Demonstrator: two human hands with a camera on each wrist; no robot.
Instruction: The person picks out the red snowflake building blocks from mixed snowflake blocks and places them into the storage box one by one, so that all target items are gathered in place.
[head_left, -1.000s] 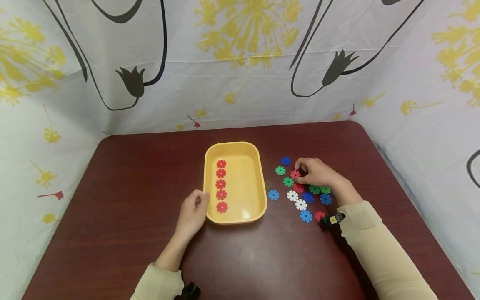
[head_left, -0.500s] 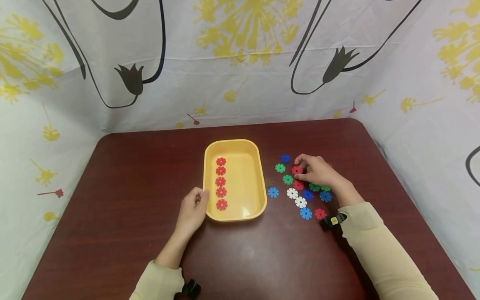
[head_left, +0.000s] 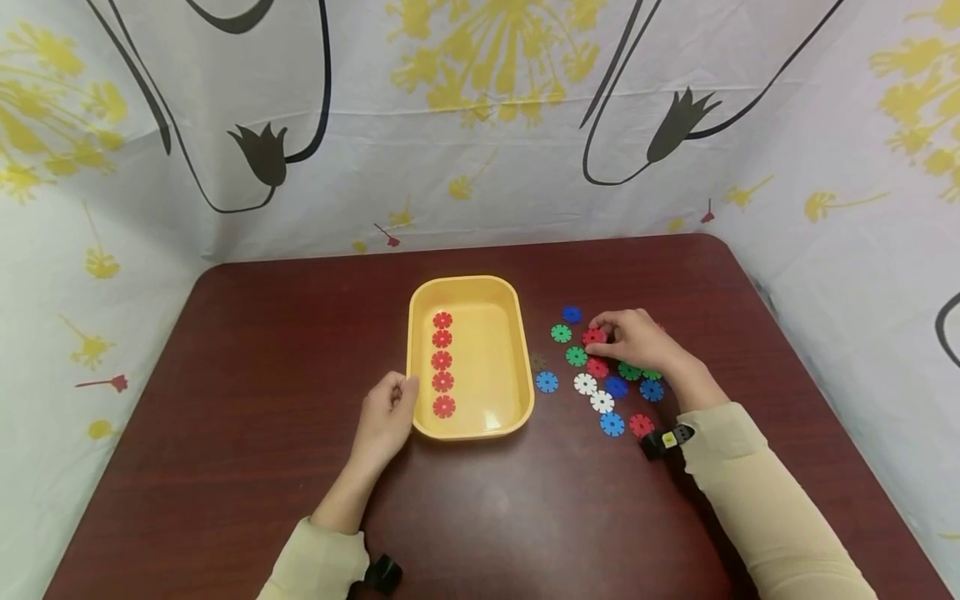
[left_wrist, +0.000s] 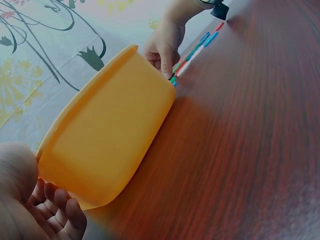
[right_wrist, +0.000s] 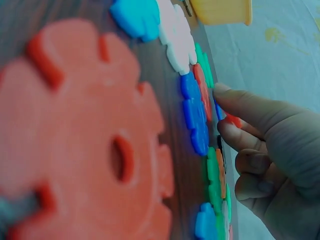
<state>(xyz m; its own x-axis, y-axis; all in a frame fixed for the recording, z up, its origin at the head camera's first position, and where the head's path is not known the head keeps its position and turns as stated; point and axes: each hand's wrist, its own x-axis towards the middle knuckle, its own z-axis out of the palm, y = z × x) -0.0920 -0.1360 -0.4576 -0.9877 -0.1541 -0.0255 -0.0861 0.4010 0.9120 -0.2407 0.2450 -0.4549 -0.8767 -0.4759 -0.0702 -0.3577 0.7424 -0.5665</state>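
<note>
Head view: left forearm rising from lower edge, beige sleeve [head_left: 318, 558] turned back; left hand [head_left: 386, 421] at near left side of yellow tray [head_left: 465, 278], thumb at rim, fingers curled, clamped on tray wall. In tray, five red discs [head_left: 442, 361] in single line along left side, flat, apart. Right forearm slanting in from lower right; right hand [head_left: 637, 337] low over bench [head_left: 285, 358], pointing toward tray, thumb and index clamped on held red disc [head_left: 593, 336]. Disc's place: right of tray, among loose green [head_left: 561, 333], white [head_left: 602, 402] and blue [head_left: 572, 314] discs. Lifted clear or not: cannot tell. On black wrist device [head_left: 656, 447], pale yellow mark, too small to read. Behind bench, cloth backdrop [head_left: 517, 192] with yellow flower heads and dark tulips.

Left wrist view: outer wall of tray, hidden from head view. Left fingers [left_wrist: 60, 212] curled in beside lower corner; contact with underside unclear. Beyond far end, right hand pointing down; loose discs nearly edge-on, thin coloured strip.

Right wrist view: near red disc [right_wrist: 90, 125] huge, blurred, notched, with round central hole. Orange disc [right_wrist: 220, 170] beside green, not made out from head. Thumb and index close together, sliver of held red disc behind; other fingers folded toward palm.
</note>
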